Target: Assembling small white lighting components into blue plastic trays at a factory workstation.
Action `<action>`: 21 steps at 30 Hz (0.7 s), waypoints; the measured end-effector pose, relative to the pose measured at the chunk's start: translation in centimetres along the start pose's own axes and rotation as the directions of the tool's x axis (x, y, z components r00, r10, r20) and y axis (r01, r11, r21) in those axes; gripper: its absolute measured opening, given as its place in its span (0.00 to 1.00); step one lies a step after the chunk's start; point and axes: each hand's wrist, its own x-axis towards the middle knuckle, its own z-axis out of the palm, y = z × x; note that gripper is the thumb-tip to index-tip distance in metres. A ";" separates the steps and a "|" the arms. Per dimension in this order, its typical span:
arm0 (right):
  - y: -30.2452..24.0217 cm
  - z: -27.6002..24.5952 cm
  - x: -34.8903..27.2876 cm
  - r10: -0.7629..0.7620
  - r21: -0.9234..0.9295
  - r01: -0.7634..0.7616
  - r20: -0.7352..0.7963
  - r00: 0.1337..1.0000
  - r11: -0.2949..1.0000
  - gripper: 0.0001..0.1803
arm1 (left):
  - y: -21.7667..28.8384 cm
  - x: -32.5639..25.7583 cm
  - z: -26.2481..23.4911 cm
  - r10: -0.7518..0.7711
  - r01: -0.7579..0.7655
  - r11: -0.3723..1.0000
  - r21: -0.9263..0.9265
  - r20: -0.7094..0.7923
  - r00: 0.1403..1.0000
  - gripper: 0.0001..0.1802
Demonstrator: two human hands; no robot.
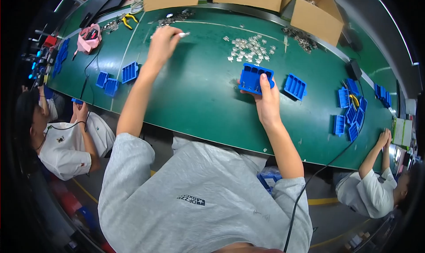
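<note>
My right hand [267, 100] grips a blue plastic battery case [251, 78], thumb over its right edge. The case tilts open side up, with slots along the far side and small dark springs near its lower edge. Off to the far left, my left hand [163, 44] hovers over the table with fingers closed in a pinch. Something small, whitish and silvery, shows at its fingertips, too small to name. A scatter of small shiny metal pieces [250, 48] lies just beyond the case. Beyond my left hand is a pile of dark small parts [175, 17].
Another blue case [295, 87] lies right of my right hand; a blue case [129, 72] lies left. Several more [352, 113] cluster around a cable at right. Cardboard boxes [316, 18] line the far edge. Yellow-handled pliers [129, 21] lie far left. Co-workers sit on both sides.
</note>
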 end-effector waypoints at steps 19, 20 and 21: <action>-0.2 -1.8 1.3 -0.018 0.076 0.025 -0.084 0.996 0.997 0.30 | 15.5 -3.9 6.5 -0.069 0.453 0.367 -0.813 0.462 0.884 0.11; -0.1 -1.8 1.4 -0.014 0.074 0.020 -0.081 0.997 0.997 0.30 | 15.1 -3.9 6.6 -0.061 0.524 0.339 -0.781 0.538 0.841 0.11; 0.0 -1.8 1.4 -0.021 0.048 0.026 -0.097 0.995 0.999 0.30 | 15.1 -3.8 6.4 -0.063 0.527 0.336 -0.781 0.539 0.840 0.11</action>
